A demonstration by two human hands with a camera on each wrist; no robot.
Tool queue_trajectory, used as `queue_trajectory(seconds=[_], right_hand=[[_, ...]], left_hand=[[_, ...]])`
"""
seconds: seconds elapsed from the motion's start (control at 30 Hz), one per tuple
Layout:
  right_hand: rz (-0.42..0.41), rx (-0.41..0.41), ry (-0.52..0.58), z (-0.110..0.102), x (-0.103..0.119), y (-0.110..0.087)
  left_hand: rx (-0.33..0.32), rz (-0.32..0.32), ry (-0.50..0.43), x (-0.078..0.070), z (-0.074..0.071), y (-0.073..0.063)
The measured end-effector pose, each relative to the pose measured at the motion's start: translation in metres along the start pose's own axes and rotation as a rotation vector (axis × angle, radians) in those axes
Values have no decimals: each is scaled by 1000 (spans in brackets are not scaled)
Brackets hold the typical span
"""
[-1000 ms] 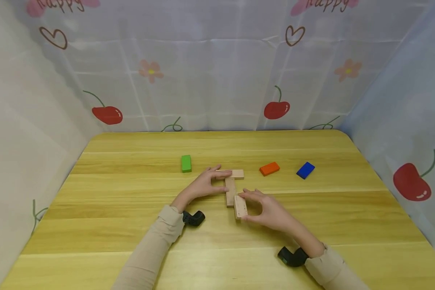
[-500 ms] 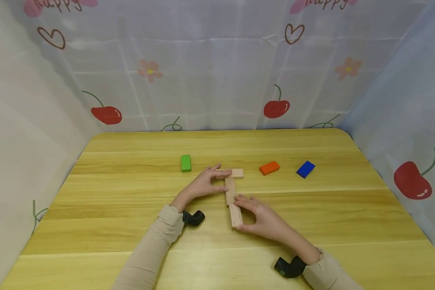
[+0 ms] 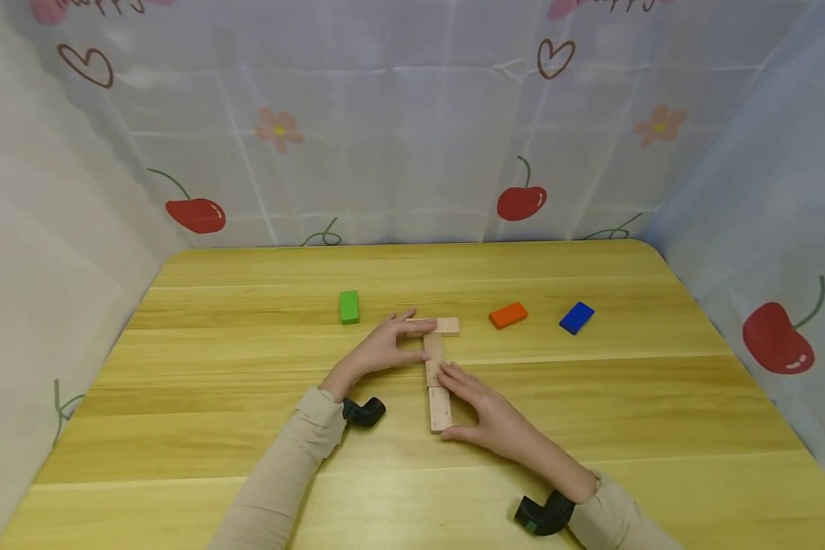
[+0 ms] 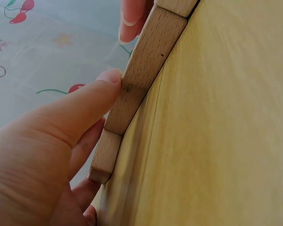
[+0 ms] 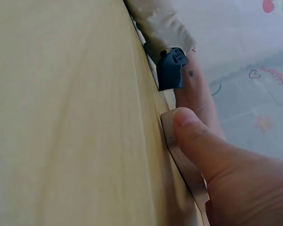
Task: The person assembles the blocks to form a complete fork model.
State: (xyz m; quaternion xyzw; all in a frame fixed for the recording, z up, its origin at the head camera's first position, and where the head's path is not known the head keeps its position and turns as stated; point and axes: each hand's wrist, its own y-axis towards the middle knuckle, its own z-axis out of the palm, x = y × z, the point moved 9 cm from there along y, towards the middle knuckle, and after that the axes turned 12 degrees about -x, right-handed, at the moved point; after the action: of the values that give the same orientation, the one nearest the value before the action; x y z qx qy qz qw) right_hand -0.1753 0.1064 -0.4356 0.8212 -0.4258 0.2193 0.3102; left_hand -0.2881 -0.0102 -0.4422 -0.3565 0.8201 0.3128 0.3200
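Observation:
Three plain wooden blocks form a T in the head view. The far block (image 3: 448,327) lies crosswise, the middle block (image 3: 434,348) runs toward the person, and the near block (image 3: 440,410) continues that line. My left hand (image 3: 383,347) lays its fingers over the far block's left part, its thumb touching the middle block's left side. My right hand (image 3: 484,412) holds the near block lengthwise, thumb at its near end and fingers around the seam with the middle block. In the right wrist view the thumb presses that block's end (image 5: 168,125).
Behind the T lie a green block (image 3: 349,307) to the left, then an orange block (image 3: 508,315) and a blue block (image 3: 577,318) to the right. A black wrist device (image 3: 364,412) sits under the left wrist, another (image 3: 545,513) under the right. Printed curtains surround the table (image 3: 199,367).
My right hand has brought the near block left and toward the person, then straightened it in line with the middle block. The left hand has stayed on the far blocks. The view shifted slightly.

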Motion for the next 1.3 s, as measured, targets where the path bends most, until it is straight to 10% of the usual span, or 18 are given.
queue_trajectory(seconds=[0.77,1.13,1.3], right_hand=[[41,7,-55,-6,-5,-1],[252,-391,5,-93,-63,31],[380,-393,-88,-108,-99,42]], left_hand=[[-27,26,21,-6,-2,0],[45,79,167,-33,17,-21],[93,66,232,-34,27,-27]])
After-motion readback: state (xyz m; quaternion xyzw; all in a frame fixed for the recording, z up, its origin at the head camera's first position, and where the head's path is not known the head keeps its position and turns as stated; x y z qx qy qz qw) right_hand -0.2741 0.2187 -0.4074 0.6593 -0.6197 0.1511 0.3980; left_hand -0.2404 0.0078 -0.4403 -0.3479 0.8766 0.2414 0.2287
